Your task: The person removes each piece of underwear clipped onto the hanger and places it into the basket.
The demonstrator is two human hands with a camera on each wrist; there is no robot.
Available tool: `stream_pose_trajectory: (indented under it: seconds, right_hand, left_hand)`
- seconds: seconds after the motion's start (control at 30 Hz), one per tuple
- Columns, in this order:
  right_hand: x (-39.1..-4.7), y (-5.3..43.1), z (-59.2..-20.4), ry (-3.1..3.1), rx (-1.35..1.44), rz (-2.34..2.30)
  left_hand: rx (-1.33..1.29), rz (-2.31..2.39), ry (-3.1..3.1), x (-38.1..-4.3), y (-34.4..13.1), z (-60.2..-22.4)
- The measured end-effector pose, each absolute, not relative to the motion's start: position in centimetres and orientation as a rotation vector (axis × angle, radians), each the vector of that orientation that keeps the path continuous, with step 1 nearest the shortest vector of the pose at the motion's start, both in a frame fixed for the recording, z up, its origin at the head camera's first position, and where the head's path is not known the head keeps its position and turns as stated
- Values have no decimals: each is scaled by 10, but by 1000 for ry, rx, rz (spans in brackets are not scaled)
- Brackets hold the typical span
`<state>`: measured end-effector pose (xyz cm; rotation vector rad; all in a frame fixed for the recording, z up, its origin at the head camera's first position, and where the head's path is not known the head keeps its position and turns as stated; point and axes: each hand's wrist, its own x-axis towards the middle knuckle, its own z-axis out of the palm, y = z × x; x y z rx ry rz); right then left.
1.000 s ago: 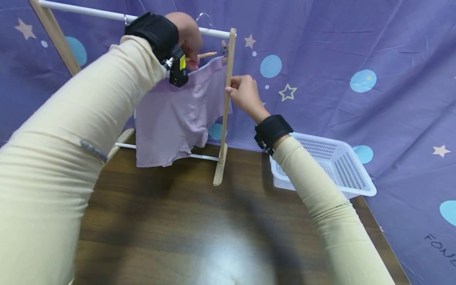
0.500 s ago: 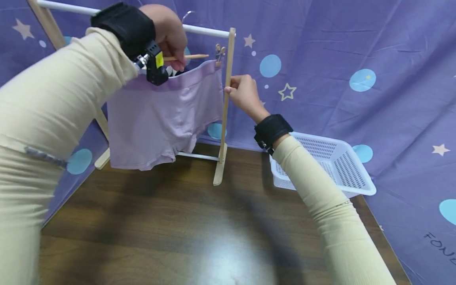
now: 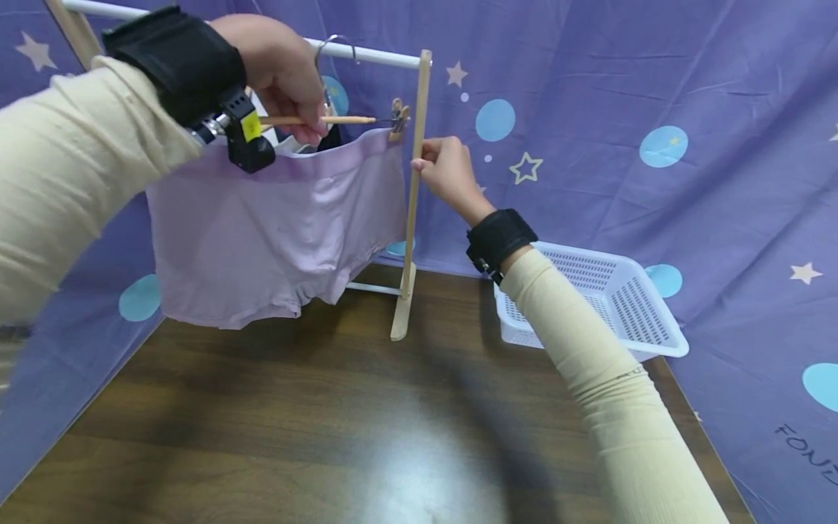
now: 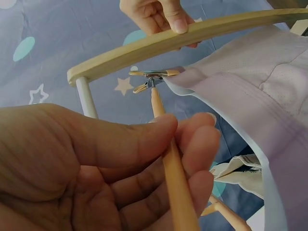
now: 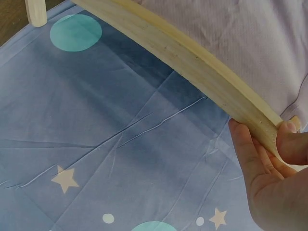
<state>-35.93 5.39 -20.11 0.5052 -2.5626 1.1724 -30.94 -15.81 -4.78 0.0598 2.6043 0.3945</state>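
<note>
Lavender shorts (image 3: 275,240) hang waistband up from a wooden hanger (image 3: 353,120) at the clothes rack, in front of it and to the left of its near upright (image 3: 415,196). One clip (image 3: 398,124), at the hanger's right end, bites the waistband; the hanger's other end is hidden behind the left wrist.

The left hand (image 3: 281,73) pinches the hanger's bar, thumb against fingers, with no gap beyond the thickness of the wood. The right hand (image 3: 448,171) also pinches, its thumb and fingertips set on opposite faces of the upright, touching the rack and well apart from the hanger.

Counted in view: one pair of shorts, two hands, two black wristbands (image 3: 503,236), one white basket (image 3: 583,269) and one white top rail (image 3: 373,55). One metal hook (image 3: 335,40) shows at that rail; whether it bears on it I cannot tell. Past the waistband, the left wrist view shows pale cloth (image 4: 240,175) and a second wooden piece (image 4: 228,214). The basket sits on the brown table (image 3: 327,437), near the right forearm.
</note>
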Motion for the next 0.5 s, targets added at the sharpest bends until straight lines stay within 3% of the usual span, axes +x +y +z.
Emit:
stream_pose_trajectory:
  seconds: [0.5]
  right_hand:
    - [-362,53,-200,-2548,534,1187]
  left_hand:
    - [147,313,2705,-284,-178,-58]
